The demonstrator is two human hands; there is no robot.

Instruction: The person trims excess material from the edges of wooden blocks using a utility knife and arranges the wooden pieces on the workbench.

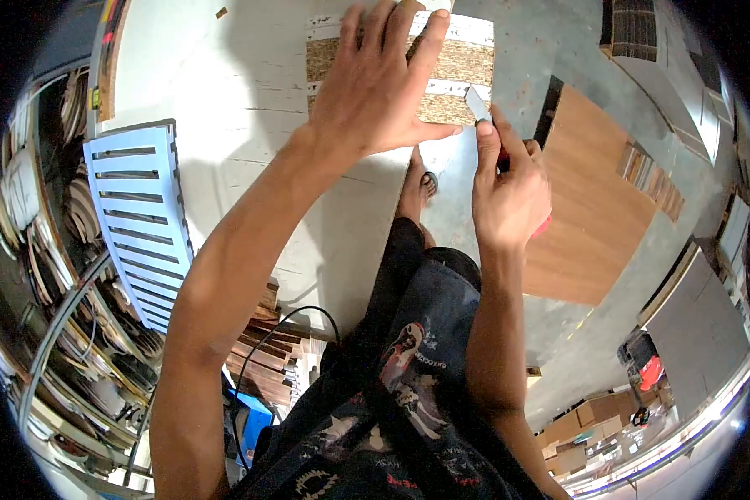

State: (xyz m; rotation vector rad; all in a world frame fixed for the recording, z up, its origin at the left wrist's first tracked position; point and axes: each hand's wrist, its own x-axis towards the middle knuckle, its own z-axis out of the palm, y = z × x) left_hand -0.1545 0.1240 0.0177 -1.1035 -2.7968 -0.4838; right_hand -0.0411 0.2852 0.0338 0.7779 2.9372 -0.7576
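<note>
A striped board piece (457, 62), with brown speckled bands and white strips, lies at the edge of the pale worktable (267, 179). My left hand (383, 83) lies spread over its left part, palm down, pressing on it. In my right hand (511, 187) is a utility knife (478, 103) with a red and black handle, gripped between thumb and fingers. Its blade points up and left and is at the board's lower right, over a white strip. Part of the knife handle is hidden by my fingers.
A light blue slatted panel (137, 212) sits at the table's left side. Below are stacked wood strips (267, 367) and a black cable (296, 310). A brown wooden panel (587, 208) lies on the floor to the right. Cardboard boxes (596, 412) stand at the lower right.
</note>
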